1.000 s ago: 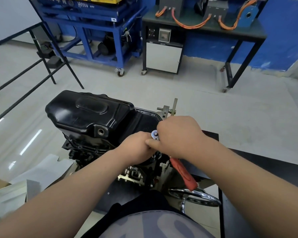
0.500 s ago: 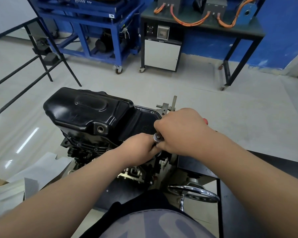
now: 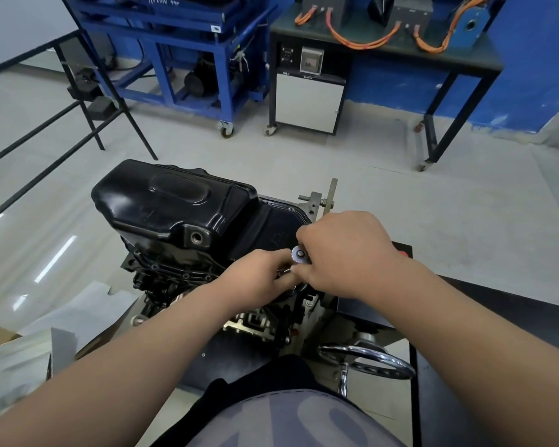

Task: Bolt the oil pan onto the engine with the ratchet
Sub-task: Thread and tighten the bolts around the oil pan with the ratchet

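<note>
The black oil pan (image 3: 175,208) sits on top of the upturned engine (image 3: 175,279), which is fixed to a work stand. The ratchet's round chrome head (image 3: 299,255) stands over the pan's near right flange. My right hand (image 3: 346,253) grips the ratchet's handle, and only a red tip of the handle (image 3: 404,253) shows beyond my wrist. My left hand (image 3: 259,275) pinches the ratchet's socket end just below the head. The bolt and the socket are hidden under my fingers.
A chrome handwheel (image 3: 367,361) of the stand sits low at the near right. White paper and cardboard (image 3: 46,337) lie at the left. A black railing (image 3: 46,124), a blue wheeled frame (image 3: 188,59) and a bench with orange cables (image 3: 384,43) stand beyond.
My right hand has swung the ratchet handle from pointing toward me round to the right. My left hand has stayed at the ratchet head.
</note>
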The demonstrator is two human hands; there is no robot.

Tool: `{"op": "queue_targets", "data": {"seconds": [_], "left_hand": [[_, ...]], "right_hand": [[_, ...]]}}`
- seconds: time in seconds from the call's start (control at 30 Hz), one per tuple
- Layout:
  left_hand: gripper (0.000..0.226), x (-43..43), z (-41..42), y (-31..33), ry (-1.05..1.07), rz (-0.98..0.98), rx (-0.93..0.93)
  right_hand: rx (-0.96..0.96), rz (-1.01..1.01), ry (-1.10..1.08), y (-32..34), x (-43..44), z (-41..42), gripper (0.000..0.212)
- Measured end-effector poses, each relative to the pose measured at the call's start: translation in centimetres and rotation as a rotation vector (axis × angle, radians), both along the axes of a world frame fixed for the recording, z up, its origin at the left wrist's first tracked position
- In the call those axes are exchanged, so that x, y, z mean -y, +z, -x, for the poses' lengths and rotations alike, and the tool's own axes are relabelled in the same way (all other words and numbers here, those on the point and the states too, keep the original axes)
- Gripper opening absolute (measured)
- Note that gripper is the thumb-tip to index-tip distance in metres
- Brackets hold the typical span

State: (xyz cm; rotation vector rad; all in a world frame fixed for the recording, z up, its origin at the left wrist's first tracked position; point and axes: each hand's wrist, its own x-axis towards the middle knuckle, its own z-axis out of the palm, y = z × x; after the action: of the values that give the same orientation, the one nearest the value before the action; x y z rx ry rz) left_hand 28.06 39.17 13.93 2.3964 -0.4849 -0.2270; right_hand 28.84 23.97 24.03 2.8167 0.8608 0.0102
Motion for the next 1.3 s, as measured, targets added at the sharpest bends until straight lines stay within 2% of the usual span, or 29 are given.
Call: {"op": "queue_targets", "data": {"seconds": [0.17,0.3,0.4,0.5,0.63,0.7,0.8,0.93,1.03,1.17,1.23,1.3], "left_hand": [[0.023,0.2,0.5,-0.1,0.026,0.023,0.007],[0.008,0.2,0.5,-0.5,0.063,0.055,-0.007],[0.007,0.3,1.0,-1.5,0.168,0.229,-0.113],[0.020,0.5,2.0,-2.9,0.393,0.528,-0.436],[0.014,0.5,1.3,-3.3,0.757,1.176,-1.052],[0.010,0.7,0.2,-2.5,0.794,1.318,-1.168],[0.014,1.6,-1.3,-0.7,0.718,1.363,-1.211],[0.019,2.4,-3.1,1.1,0.675,1.326,-1.185],[0.018,2.1,-3.9,1.9,0.616,1.306,-1.134],[0.016,1.0,-4.8,3.8,0.443,1.380,-1.070],[0.024,0.5,-5.5,5.1,0.384,1.389,-1.020],[0.037,0.3,-6.1,6.1,0.374,1.314,-0.905]], "right_hand": [[0.001,0.036,-0.007,-0.2,-0.5,0.5,0.022],[-0.058,-0.029,0.014,-0.7,-0.2,0.3,0.021],[-0.150,-0.121,0.029,-1.7,0.0,0.4,0.020],[-0.144,-0.157,0.051,-2.2,0.2,0.2,0.019],[-0.058,-0.311,-0.053,-0.4,1.8,-1.0,0.013],[-0.005,-0.376,-0.119,0.6,2.7,-1.6,0.012],[0.022,-0.416,-0.229,1.2,3.6,-2.3,0.012],[0.037,-0.500,-0.352,0.7,4.0,-2.4,0.008],[0.088,-0.498,-0.323,0.1,3.3,-2.1,0.012],[0.150,-0.373,-0.231,0.1,1.5,-2.8,0.025],[0.163,-0.314,-0.178,0.6,0.5,-3.4,0.027],[0.140,-0.284,-0.132,1.3,-0.8,-3.9,0.031]]}}
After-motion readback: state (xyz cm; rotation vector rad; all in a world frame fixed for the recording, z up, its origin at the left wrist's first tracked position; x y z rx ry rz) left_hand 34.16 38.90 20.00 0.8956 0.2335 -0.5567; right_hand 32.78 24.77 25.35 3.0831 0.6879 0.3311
